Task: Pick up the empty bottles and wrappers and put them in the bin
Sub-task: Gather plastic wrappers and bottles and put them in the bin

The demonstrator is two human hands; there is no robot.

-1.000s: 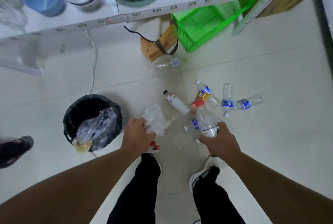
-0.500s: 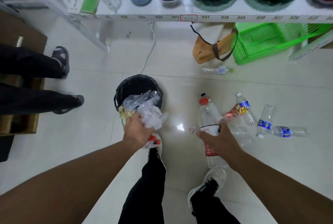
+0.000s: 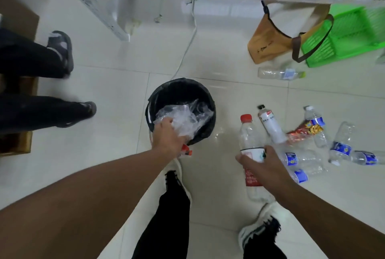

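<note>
Now the left hand [image 3: 167,140], fingers pinching clear wrappers [image 3: 183,120], has reached over the bin [image 3: 200,92]

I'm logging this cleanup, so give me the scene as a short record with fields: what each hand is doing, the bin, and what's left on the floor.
left hand: holds clear plastic wrappers over the bin
right hand: grips a red-capped bottle
bin: black, lined, clear plastic already inside
left on floor: white bottle, red snack wrapper, several blue-labelled bottles, one lone bottle near the tan bag
</note>
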